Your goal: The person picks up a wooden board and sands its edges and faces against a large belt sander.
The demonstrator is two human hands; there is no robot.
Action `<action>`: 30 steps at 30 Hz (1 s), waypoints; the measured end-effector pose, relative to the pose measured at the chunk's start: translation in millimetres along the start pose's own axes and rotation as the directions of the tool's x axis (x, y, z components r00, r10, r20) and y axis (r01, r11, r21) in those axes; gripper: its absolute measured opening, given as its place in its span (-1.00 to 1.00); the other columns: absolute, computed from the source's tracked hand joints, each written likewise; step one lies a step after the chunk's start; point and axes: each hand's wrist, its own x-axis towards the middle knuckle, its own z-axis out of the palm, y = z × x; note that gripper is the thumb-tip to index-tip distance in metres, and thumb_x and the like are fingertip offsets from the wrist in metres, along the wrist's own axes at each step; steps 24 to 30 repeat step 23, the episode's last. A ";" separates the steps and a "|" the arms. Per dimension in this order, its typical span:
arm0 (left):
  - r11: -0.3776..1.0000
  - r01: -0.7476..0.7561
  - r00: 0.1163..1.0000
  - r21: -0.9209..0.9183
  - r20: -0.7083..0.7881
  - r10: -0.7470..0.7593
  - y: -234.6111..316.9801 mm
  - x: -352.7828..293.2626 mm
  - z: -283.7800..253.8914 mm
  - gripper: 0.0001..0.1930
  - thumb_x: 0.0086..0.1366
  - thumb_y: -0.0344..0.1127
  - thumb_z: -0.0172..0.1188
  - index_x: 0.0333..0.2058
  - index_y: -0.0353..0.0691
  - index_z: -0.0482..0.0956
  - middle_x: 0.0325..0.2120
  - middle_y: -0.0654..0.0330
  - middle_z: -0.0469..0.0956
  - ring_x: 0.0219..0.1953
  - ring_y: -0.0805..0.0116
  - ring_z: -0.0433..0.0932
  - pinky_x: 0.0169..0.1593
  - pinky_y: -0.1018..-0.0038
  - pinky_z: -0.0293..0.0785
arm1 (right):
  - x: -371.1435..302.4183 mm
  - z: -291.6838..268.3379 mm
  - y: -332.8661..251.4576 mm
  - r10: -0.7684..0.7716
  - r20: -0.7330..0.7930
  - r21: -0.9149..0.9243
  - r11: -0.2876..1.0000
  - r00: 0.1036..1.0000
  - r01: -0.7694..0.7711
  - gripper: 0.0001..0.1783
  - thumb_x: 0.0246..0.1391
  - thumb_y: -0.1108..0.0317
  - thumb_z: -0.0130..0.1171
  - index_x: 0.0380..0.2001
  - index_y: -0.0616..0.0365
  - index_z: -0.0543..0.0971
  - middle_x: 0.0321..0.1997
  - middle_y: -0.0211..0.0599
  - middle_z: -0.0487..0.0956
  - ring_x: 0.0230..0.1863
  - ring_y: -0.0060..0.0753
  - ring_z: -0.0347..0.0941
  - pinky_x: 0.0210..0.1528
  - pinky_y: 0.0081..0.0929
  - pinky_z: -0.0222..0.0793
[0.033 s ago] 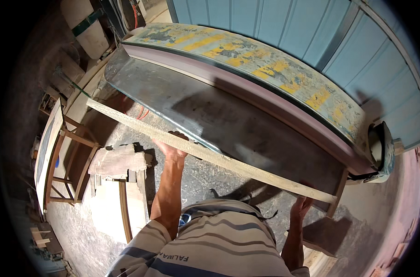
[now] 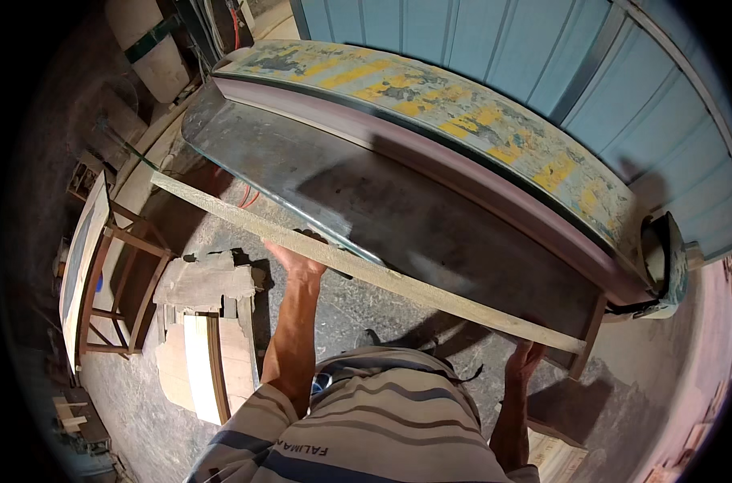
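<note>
A long, pale wooden strip (image 2: 382, 282) runs slantwise in front of me, from upper left to lower right. My left hand (image 2: 300, 262) is closed around it left of its middle, the palm below and the fingertips hidden behind it. Close to its right end, my right hand (image 2: 529, 357) grips it from beneath, its fingers partly hidden. Beyond the strip lies the dark metal table (image 2: 326, 173) of a machine that looks like an edge sander. A pinkish upright band (image 2: 446, 169) runs along the table's far side. The strip's right part overlaps the table's near edge in view; contact cannot be made out.
A worn grey-and-yellow cover (image 2: 430, 97) tops the machine, before a blue ribbed wall (image 2: 479, 40). At left stands a brown-framed table (image 2: 120, 233). Nearer, boards (image 2: 201, 366) lie stacked beside my left arm. A wooden piece (image 2: 555, 451) lies low by my right forearm.
</note>
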 end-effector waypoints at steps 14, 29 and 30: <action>0.992 -0.107 0.994 0.067 -0.007 0.108 6.4 -34.7 23.5 -0.32 0.20 0.23 -0.41 0.10 -0.16 0.20 0.07 0.04 0.25 0.07 0.03 0.27 0.12 0.12 0.21 | -5.6 3.5 -10.7 0.012 -0.061 0.012 1.000 0.998 -0.011 -0.47 0.08 0.04 0.01 -0.15 0.38 0.37 -0.18 -0.14 0.45 -0.15 -0.36 0.32 -0.09 -0.43 0.22; 0.976 -0.094 0.993 0.198 -0.055 0.106 29.1 -54.0 42.5 -0.24 0.18 0.31 -0.48 0.18 -0.13 0.07 0.19 0.08 0.07 0.17 0.07 0.14 0.14 0.19 0.16 | -3.8 19.6 -43.7 0.069 -0.107 -0.025 0.997 0.992 -0.072 -0.34 0.05 -0.08 -0.01 -0.07 0.37 0.35 -0.13 -0.15 0.43 -0.14 -0.34 0.30 -0.09 -0.41 0.20; 0.976 -0.094 0.993 0.198 -0.055 0.106 29.1 -54.0 42.5 -0.24 0.18 0.31 -0.48 0.18 -0.13 0.07 0.19 0.08 0.07 0.17 0.07 0.14 0.14 0.19 0.16 | -3.8 19.6 -43.7 0.069 -0.107 -0.025 0.997 0.992 -0.072 -0.34 0.05 -0.08 -0.01 -0.07 0.37 0.35 -0.13 -0.15 0.43 -0.14 -0.34 0.30 -0.09 -0.41 0.20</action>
